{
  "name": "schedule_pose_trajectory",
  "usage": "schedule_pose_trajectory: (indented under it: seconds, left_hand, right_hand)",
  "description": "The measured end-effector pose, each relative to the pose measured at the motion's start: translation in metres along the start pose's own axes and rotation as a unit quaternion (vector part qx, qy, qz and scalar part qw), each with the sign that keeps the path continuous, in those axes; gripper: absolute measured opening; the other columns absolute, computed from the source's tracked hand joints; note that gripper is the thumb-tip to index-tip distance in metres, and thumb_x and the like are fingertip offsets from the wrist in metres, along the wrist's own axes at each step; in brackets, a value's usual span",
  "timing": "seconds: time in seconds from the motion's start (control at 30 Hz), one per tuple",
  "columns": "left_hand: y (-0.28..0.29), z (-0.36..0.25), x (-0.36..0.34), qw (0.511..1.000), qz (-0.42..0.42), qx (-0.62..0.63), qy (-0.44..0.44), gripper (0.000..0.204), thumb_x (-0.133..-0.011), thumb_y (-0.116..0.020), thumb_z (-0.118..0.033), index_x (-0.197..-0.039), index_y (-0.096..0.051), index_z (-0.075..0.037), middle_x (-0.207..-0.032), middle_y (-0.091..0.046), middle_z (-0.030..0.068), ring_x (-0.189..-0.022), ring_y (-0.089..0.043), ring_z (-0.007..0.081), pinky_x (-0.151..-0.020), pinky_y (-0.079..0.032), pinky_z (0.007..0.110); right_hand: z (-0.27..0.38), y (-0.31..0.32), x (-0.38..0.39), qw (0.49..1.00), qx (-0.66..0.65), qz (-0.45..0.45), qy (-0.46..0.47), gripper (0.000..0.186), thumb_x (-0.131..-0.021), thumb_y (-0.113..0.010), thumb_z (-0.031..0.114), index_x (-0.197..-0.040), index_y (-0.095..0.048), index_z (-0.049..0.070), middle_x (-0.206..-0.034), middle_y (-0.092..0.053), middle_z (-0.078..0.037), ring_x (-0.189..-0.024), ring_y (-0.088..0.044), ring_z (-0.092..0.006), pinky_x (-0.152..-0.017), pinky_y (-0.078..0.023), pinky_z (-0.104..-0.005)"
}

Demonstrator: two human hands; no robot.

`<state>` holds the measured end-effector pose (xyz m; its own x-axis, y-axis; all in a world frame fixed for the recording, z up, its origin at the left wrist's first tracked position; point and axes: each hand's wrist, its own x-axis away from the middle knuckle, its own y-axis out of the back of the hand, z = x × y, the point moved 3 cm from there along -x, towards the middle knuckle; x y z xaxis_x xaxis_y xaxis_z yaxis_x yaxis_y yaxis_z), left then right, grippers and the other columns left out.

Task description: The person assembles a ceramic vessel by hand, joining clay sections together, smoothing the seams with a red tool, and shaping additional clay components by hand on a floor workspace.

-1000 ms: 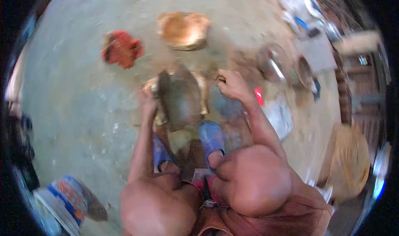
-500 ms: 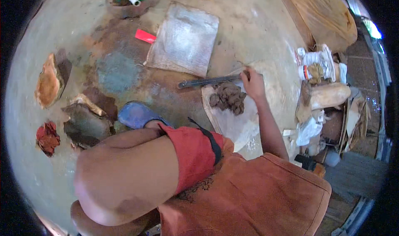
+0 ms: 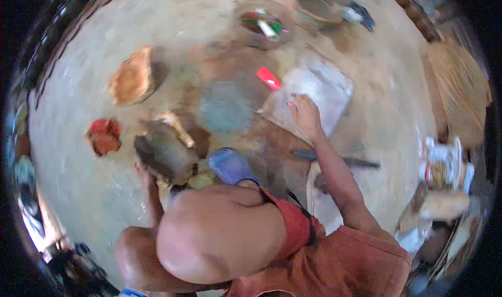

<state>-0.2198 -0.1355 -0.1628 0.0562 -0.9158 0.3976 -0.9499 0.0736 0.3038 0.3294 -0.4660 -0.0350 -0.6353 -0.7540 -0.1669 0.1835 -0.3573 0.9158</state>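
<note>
My left hand (image 3: 145, 176) is at the lower left edge of a dark, hollowed piece with a pale rim (image 3: 162, 150); its fingers are partly hidden and blurred. My right hand (image 3: 304, 114) hovers over a greyish square sack (image 3: 327, 90), fingers loosely bent and apart, holding nothing I can see. A red flat strip (image 3: 267, 77) lies beside the sack. Below my right forearm, a long dark bar (image 3: 361, 162) lies by a pale sheet (image 3: 324, 208) with a dark lump mostly hidden. A red crumpled lump (image 3: 104, 137) and a tan hollowed piece (image 3: 130, 77) lie to the left.
My blue sandal (image 3: 230, 164) is on the stained concrete floor (image 3: 73, 109). A round dish with tubes (image 3: 264, 9) and a bucket-like container (image 3: 316, 7) stand at the back. A large straw-coloured object (image 3: 460, 98) and piled bags and rolls (image 3: 444, 161) line the right.
My right hand has left the dark bar and moved up and leftward to the sack. The view has swung back from the right, and my left hand has come into sight.
</note>
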Motion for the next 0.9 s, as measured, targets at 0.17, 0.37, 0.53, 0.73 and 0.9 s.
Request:
schedule_pose_trajectory:
  seconds: [0.17,0.37,0.53,0.73,0.9]
  left_hand:
    - [-0.006,-0.02,0.023,0.998,-0.045,-0.048,0.002,0.061,-0.108,-0.047,-0.045,-0.156,-0.042,-0.007,-0.104,-0.066,0.0104,-0.08,-0.063,0.0179,-0.066,-0.05,0.034]
    - [0.021,-0.075,0.035,0.984,-0.134,-0.064,-0.099,0.057,-0.103,-0.059,-0.041,-0.145,-0.055,-0.003,-0.131,-0.064,0.0205,-0.117,-0.063,0.0281,-0.097,-0.051,0.041]
    - [-0.003,-0.108,0.041,0.969,-0.106,-0.15,-0.168,0.052,-0.091,-0.075,-0.034,-0.132,-0.068,-0.003,-0.117,-0.068,0.0185,-0.112,-0.065,0.0299,-0.095,-0.053,0.041]
    - [-0.023,-0.119,0.012,0.966,-0.018,-0.21,-0.15,0.053,-0.087,-0.078,-0.036,-0.127,-0.07,-0.002,-0.108,-0.071,0.0189,-0.096,-0.069,0.0295,-0.086,-0.055,0.04]
    - [-0.026,-0.116,0.007,0.952,-0.007,-0.243,-0.186,0.045,-0.084,-0.078,-0.033,-0.115,-0.074,-0.001,-0.099,-0.07,0.0219,-0.093,-0.07,0.0373,-0.084,-0.054,0.046]
  right_hand:
    - [-0.014,-0.094,-0.095,0.997,0.032,0.076,0.001,0.056,-0.089,-0.076,0.029,-0.135,-0.058,0.003,-0.119,-0.063,-0.025,-0.108,-0.061,-0.047,-0.094,-0.05,-0.0521]
    - [-0.012,-0.115,-0.125,0.943,0.187,0.25,-0.113,0.04,-0.093,-0.066,0.023,-0.13,-0.066,0.009,-0.146,-0.052,-0.018,-0.129,-0.053,-0.0429,-0.11,-0.043,-0.0538]
    - [0.081,-0.038,-0.103,0.982,0.094,-0.034,0.157,0.034,-0.088,-0.06,-0.001,-0.11,-0.078,0.016,-0.161,-0.04,-0.014,-0.147,-0.04,-0.0358,-0.118,-0.037,-0.0482]
    - [0.274,-0.041,-0.056,0.893,-0.359,0.173,0.211,0.031,-0.085,-0.062,0.009,-0.112,-0.076,0.002,-0.097,-0.076,-0.018,-0.094,-0.075,-0.0327,-0.086,-0.057,-0.0395]
    - [0.386,-0.1,-0.027,0.858,-0.397,0.253,0.206,0.024,-0.091,-0.065,0.013,-0.107,-0.072,-0.002,-0.094,-0.074,-0.02,-0.083,-0.075,-0.0342,-0.074,-0.057,-0.0426]
